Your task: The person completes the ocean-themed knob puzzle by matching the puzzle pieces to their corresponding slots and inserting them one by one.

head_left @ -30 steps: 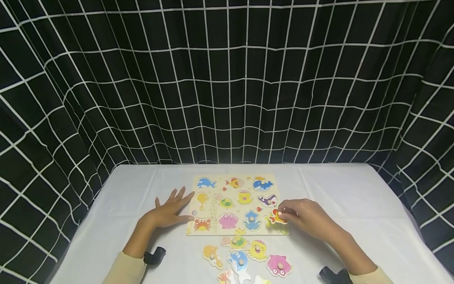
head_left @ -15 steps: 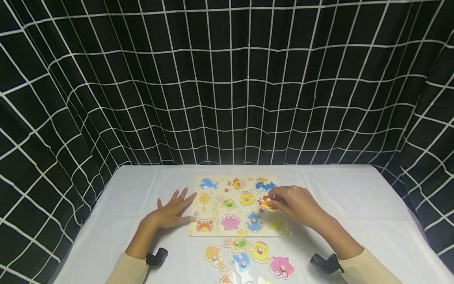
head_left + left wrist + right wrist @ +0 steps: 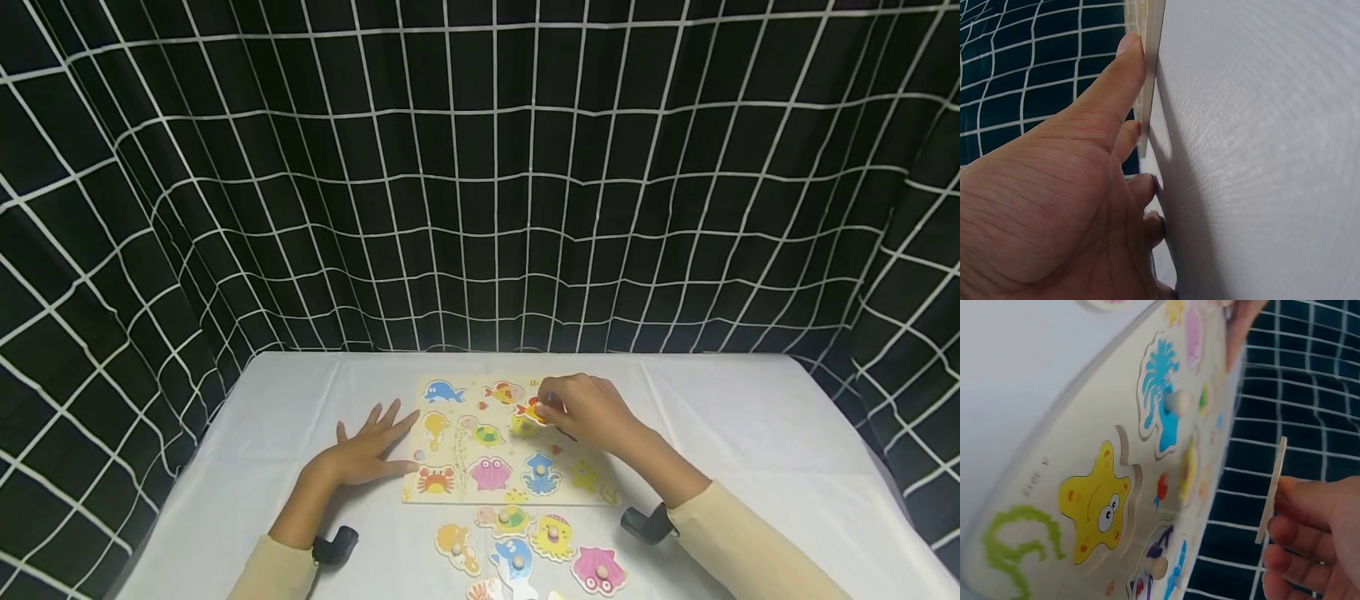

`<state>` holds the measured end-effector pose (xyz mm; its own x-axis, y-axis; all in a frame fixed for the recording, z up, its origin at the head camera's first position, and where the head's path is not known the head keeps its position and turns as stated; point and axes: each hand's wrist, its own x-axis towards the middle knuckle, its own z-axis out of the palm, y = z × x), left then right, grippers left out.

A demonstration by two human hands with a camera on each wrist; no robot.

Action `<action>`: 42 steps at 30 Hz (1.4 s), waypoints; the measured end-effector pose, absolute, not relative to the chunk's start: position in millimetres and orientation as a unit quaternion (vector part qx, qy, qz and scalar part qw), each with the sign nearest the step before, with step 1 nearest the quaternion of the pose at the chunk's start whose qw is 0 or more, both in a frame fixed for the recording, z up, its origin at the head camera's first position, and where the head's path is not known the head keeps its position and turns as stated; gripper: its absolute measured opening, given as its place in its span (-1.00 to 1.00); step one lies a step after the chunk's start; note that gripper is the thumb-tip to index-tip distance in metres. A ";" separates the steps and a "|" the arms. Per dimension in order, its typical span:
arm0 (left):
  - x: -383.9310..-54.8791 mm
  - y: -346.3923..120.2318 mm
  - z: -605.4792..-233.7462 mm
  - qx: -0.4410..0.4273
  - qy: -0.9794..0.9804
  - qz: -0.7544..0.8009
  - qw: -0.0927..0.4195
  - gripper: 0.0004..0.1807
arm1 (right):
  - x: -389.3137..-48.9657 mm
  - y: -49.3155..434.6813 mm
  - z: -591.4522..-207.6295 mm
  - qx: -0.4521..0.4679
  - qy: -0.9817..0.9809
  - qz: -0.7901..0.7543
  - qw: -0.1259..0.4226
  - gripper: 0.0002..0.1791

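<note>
Right hand [image 3: 588, 410] and fish piece [image 3: 529, 411] moved left and far since earlier frame; hand pinches piece above board [image 3: 517, 454]. Printed fish [image 3: 507, 392] lies just far-left; 2 long axes roughly left-right. Left hand [image 3: 360, 454], spread, holding nothing, farther away.

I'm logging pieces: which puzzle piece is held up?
The red and yellow fish piece, pinched by the right hand; the others visible lie on the board or table.
</note>
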<state>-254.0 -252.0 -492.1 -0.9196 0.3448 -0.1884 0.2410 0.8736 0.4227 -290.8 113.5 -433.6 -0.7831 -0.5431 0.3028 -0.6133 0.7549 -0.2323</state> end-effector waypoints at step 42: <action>-255.6 -252.8 -493.8 0.149 0.959 0.208 0.125 -0.03 | -365.3 54.3 -474.5 0.250 -0.960 0.120 0.041 -0.85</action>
